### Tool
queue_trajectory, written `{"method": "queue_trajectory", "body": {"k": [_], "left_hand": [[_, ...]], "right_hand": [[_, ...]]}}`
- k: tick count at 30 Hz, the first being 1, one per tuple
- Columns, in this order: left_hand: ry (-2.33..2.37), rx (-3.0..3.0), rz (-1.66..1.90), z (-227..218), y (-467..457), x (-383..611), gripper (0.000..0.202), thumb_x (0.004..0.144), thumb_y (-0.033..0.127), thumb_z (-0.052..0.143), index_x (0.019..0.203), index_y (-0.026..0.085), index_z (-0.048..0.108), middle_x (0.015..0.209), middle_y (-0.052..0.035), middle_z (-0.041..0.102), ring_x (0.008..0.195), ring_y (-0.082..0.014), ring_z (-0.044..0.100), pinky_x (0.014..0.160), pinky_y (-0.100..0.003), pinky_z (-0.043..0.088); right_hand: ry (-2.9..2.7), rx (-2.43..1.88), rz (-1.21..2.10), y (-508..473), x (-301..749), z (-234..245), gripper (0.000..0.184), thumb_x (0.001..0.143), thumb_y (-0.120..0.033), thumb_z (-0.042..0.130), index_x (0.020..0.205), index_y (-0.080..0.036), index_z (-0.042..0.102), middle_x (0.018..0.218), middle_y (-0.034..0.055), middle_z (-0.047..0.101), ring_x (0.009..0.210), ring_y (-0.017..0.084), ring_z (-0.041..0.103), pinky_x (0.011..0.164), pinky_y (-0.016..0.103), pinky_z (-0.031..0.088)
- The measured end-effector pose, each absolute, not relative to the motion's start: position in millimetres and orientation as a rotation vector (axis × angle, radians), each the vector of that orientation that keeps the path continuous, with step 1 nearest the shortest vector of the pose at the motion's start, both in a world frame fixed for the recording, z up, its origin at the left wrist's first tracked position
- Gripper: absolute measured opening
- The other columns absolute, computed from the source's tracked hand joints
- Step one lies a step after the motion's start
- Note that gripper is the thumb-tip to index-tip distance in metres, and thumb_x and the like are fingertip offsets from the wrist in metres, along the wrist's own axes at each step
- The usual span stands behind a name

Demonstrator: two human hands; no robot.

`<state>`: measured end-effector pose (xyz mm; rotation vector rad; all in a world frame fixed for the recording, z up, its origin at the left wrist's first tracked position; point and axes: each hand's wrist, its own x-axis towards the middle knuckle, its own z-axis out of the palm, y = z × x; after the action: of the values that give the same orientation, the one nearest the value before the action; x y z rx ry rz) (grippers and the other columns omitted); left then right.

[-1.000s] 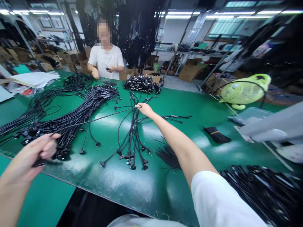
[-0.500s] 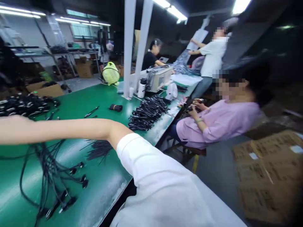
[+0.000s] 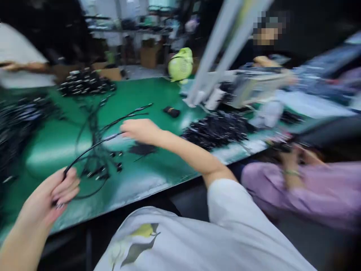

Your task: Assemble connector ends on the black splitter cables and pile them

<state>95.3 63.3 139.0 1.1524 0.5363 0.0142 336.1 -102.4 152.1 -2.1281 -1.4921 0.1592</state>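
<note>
A black cable [image 3: 86,151] runs in a curve between my two hands above the green table. My left hand [image 3: 58,194], at the lower left, is wrapped round one end, where a bit of metal shows below the fingers. Farther right, my right hand [image 3: 140,130] pinches the cable near its other end; its fingertips are partly hidden. Beneath the stretched cable lies a loose bunch of black cables [image 3: 96,130] with plug ends toward the table's near edge. Close under my right wrist is a small pile of thin black strips [image 3: 142,148], blurred.
A heap of black cables [image 3: 216,130] lies to the right, a dark pile [image 3: 21,120] at the left and black connectors [image 3: 84,82] behind. White posts [image 3: 216,52] and a yellow-green fan [image 3: 181,66] stand farther back. A co-worker's pink sleeve [image 3: 318,192] is at the right.
The view has swung left and down from the co-workers to the table. Both my hands now show, with a cable between them; earlier only my right arm was in sight.
</note>
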Motion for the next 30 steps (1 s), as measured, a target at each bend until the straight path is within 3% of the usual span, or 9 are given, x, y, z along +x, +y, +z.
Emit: {"method": "queue_trajectory", "body": {"k": [2, 5, 12, 16, 19, 21, 23, 26, 30], "left_hand": [[0.515, 0.892, 0.275, 136, 70, 88, 0.022, 0.092, 0.023, 0.048, 0.077, 0.018, 0.061, 0.044, 0.0062, 0.019, 0.042, -0.0065, 0.005, 0.033, -0.013, 0.02], [0.47, 0.738, 0.386, 136, 89, 85, 0.026, 0.097, 0.02, 0.043, 0.085, 0.009, 0.064, 0.046, 0.0085, 0.018, 0.037, -0.005, 0.01, 0.03, -0.011, 0.019], [0.436, 0.677, 0.557, 134, 104, 85, 0.025, 0.1, 0.023, 0.043, 0.096, 0.011, 0.064, 0.051, 0.0076, 0.028, 0.038, -0.0038, 0.025, 0.034, -0.009, 0.025], [0.438, 0.972, 0.657, 113, 100, 103, 0.029, 0.092, 0.038, 0.058, 0.076, 0.014, 0.062, 0.049, 0.0078, 0.034, 0.039, -0.004, 0.028, 0.038, -0.013, 0.029], [0.383, 1.363, 0.638, 95, 83, 115, 0.036, 0.089, 0.049, 0.058, 0.085, 0.015, 0.065, 0.065, -0.0013, 0.061, 0.06, -0.011, 0.056, 0.061, -0.023, 0.048], [0.34, 1.622, 0.525, 88, 71, 116, 0.036, 0.09, 0.05, 0.055, 0.093, 0.016, 0.067, 0.083, -0.0061, 0.069, 0.08, -0.0163, 0.063, 0.078, -0.028, 0.048], [0.331, 1.797, 0.406, 85, 64, 111, 0.033, 0.092, 0.048, 0.053, 0.093, 0.018, 0.067, 0.079, -0.0042, 0.068, 0.077, -0.0161, 0.06, 0.079, -0.029, 0.044], [0.318, 1.715, 0.32, 85, 63, 104, 0.036, 0.091, 0.051, 0.053, 0.085, 0.018, 0.064, 0.057, 0.0021, 0.053, 0.056, -0.0127, 0.047, 0.062, -0.027, 0.039], [0.27, 1.166, 0.339, 81, 60, 111, 0.035, 0.087, 0.051, 0.06, 0.081, 0.017, 0.057, 0.052, 0.0079, 0.033, 0.046, -0.0079, 0.03, 0.049, -0.023, 0.029]], "right_hand": [[-1.533, -2.143, 0.042, -126, 357, 127, 0.014, 0.093, -0.021, 0.051, 0.092, -0.018, 0.065, 0.096, 0.0027, 0.067, 0.096, 0.017, 0.062, 0.077, 0.023, 0.047], [-1.46, -2.038, 0.027, -144, 382, 85, 0.024, 0.095, -0.028, 0.044, 0.103, -0.021, 0.066, 0.107, 0.0074, 0.07, 0.102, 0.023, 0.065, 0.089, 0.035, 0.049], [-1.477, -2.018, -0.146, -142, 339, 72, 0.036, 0.097, -0.034, 0.039, 0.125, -0.025, 0.058, 0.101, 0.0067, 0.072, 0.084, 0.021, 0.068, 0.071, 0.031, 0.051], [-1.788, -2.211, -0.344, -119, 283, 84, 0.026, 0.093, -0.021, 0.043, 0.101, -0.019, 0.068, 0.067, 0.008, 0.067, 0.056, 0.017, 0.06, 0.055, 0.028, 0.038], [-2.174, -2.066, 0.118, -98, 250, 98, 0.021, 0.092, -0.02, 0.048, 0.081, -0.019, 0.065, 0.063, 0.0055, 0.066, 0.051, 0.015, 0.057, 0.05, 0.028, 0.029], [-2.148, -1.905, 0.371, -85, 245, 110, 0.022, 0.094, -0.025, 0.047, 0.082, -0.02, 0.064, 0.073, 0.0043, 0.069, 0.058, 0.015, 0.059, 0.054, 0.027, 0.03], [-1.903, -1.82, 0.493, -74, 253, 116, 0.024, 0.097, -0.027, 0.044, 0.085, -0.021, 0.064, 0.079, 0.0023, 0.07, 0.065, 0.014, 0.06, 0.06, 0.026, 0.035], [-1.455, -1.632, 0.61, -61, 270, 108, 0.019, 0.092, -0.037, 0.052, 0.09, -0.021, 0.062, 0.081, 0.0001, 0.065, 0.073, 0.014, 0.058, 0.068, 0.026, 0.041], [-0.953, -1.294, 0.752, -45, 260, 71, 0.043, 0.083, -0.06, 0.058, 0.1, -0.021, 0.056, 0.086, 0.001, 0.059, 0.08, 0.015, 0.055, 0.074, 0.028, 0.046]]}}
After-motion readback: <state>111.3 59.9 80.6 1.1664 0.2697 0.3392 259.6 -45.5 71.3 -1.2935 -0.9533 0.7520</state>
